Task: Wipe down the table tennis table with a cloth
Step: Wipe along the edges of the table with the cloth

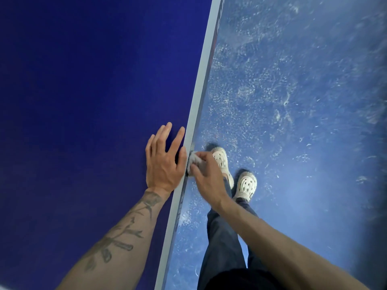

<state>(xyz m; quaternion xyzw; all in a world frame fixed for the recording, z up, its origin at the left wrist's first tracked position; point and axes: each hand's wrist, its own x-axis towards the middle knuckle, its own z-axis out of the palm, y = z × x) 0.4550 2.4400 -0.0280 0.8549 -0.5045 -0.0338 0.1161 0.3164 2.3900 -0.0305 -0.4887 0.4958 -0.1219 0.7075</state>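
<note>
While the left hand is laid flat, fingers straight, on the desk by its edge, the cloth is pinched in the curled grip of the right hand, seemingly pressed to that edge.

We're in a games room or sports hall, by the look of it: a broad, deep-blue playing surface fills the left, trimmed table-tennis style with a pale stripe along its right edge. Beyond that edge lies a blue sports floor, scuffed all over with whitish marks and dusty swirls.
</note>
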